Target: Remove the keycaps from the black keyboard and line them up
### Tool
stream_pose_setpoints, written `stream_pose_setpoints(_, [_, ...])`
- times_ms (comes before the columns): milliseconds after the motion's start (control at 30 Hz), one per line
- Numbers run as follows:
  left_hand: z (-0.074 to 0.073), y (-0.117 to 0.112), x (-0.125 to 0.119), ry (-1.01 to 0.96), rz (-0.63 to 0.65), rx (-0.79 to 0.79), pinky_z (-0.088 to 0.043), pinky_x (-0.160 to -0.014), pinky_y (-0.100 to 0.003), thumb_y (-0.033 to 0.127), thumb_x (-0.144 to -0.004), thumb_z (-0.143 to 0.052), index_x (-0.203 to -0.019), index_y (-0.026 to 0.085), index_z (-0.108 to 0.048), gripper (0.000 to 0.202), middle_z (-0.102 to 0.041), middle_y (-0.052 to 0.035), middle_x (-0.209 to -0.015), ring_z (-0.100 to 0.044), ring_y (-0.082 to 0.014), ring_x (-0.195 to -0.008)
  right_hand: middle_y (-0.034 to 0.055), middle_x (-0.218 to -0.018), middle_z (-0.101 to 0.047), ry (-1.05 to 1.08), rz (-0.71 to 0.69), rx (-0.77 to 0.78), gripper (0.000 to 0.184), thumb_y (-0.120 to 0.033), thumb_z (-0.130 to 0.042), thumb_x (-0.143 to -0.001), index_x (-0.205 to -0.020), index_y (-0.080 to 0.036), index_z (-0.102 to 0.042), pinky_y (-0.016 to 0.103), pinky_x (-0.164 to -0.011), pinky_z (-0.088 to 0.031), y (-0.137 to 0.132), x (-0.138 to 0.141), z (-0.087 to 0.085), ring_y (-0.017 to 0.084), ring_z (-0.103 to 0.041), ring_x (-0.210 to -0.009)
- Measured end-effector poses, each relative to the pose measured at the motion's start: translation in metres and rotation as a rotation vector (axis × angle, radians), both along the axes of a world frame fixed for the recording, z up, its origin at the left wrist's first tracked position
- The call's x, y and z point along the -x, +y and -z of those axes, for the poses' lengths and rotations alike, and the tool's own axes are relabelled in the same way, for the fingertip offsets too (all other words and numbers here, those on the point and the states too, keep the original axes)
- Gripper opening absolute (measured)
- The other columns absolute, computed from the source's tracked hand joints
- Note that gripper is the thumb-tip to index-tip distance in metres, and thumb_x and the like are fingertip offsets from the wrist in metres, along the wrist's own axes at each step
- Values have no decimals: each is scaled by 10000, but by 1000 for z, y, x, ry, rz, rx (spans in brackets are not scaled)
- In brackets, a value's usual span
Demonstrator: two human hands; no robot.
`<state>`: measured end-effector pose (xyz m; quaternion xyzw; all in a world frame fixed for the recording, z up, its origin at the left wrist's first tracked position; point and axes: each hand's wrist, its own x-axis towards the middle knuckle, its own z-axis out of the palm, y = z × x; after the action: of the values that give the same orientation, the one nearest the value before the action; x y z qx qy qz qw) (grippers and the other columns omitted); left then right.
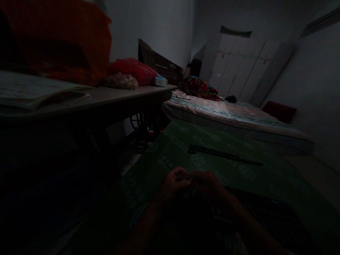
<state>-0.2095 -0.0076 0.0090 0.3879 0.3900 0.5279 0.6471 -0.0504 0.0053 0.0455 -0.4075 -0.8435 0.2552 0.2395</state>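
The room is very dark. My left hand (pixel 174 184) and my right hand (pixel 205 182) meet low in the middle of the view, fingers curled and pinched together around something small and dark that I cannot make out. They hover over a green printed sheet (pixel 233 141) spread on the floor. A long dark strip of small linked pieces (pixel 223 154) lies on that sheet just beyond my hands, untouched.
A table (pixel 124 94) at the left carries papers (pixel 34 90), an orange bag (pixel 58 39), a red bag (pixel 134 69) and a small white box (pixel 160 81). A mattress (pixel 233 113) with bundled colourful cloth (pixel 199 88) lies behind the sheet. White cupboards (pixel 239 67) stand at the far wall.
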Motion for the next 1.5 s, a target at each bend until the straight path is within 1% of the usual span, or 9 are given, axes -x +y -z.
stream_pose_setpoints(133, [5,4,0,-2,5,10,-419,-560,-222,254,-498,-783,-940,165,-517,523,-627,33,-644,-584,-115,-551,-5,-684,-647,24,-25,-12,218,-191,-521,-733,-889,-153,-669,179,-515,-369,14,-1,0,97,-541,-574])
stream_pose_setpoints(233, [4,5,-2,8,-48,31,-434,-590,-241,327,-534,-762,-1004,156,-501,564,-661,-3,-677,-605,-137,-591,-13,-654,-628,18,33,-13,225,-234,-518,-748,-908,-148,-650,178,-498,-371,39,-9,5,91,-534,-540])
stream_pose_setpoints(333, [1,5,-3,43,-136,62,-439,-610,-252,370,-563,-731,-993,148,-520,528,-681,-30,-677,-619,-156,-620,-16,-594,-609,-135,180,4,246,-265,-470,-792,-930,-147,-636,184,-488,-378,76,-21,16,97,-544,-502])
stream_pose_setpoints(400, [1,5,-2,67,-191,85,-438,-601,-250,375,-568,-720,-957,148,-543,483,-678,-27,-656,-617,-155,-606,-3,-640,-633,-246,279,-11,249,-256,-464,-800,-953,-153,-631,194,-523,-395,101,-28,24,109,-573,-546])
stream_pose_setpoints(567, [3,6,1,102,-225,117,-435,-567,-238,357,-596,-691,-875,143,-582,368,-663,-17,-621,-605,-144,-569,48,-842,-683,-367,341,-24,210,-215,-506,-775,-912,-171,-659,207,-609,-390,140,-36,39,155,-608,-759])
stream_pose_setpoints(867, [12,11,-4,86,-199,171,-420,-545,-226,351,-553,-699,-793,149,-583,334,-650,-3,-582,-585,-132,-529,68,-985,-670,-545,341,-28,238,-221,-466,-810,-962,-191,-648,211,-667,-373,159,-28,43,172,-599,-886])
stream_pose_setpoints(1167, [8,6,-4,96,-192,163,-431,-568,-233,344,-591,-676,-816,152,-585,310,-657,-7,-604,-597,-137,-555,91,-1001,-659,-624,330,-57,246,-229,-473,-811,-1002,-193,-625,234,-676,-381,164,-24,42,202,-597,-913])
stream_pose_setpoints(1367, [13,9,-5,75,-195,165,-426,-549,-223,314,-598,-671,-812,144,-582,288,-654,-5,-586,-586,-125,-533,83,-1004,-661,-637,323,-68,264,-224,-457,-816,-1027,-199,-614,227,-667,-381,165,-24,43,198,-599,-925])
stream_pose_setpoints(1500, [12,9,-5,65,-203,177,-430,-549,-223,314,-582,-684,-804,147,-586,294,-656,-5,-584,-591,-127,-533,95,-984,-664,-645,332,-73,255,-221,-456,-813,-1005,-185,-619,233,-650,-383,165,-25,43,203,-608,-899])
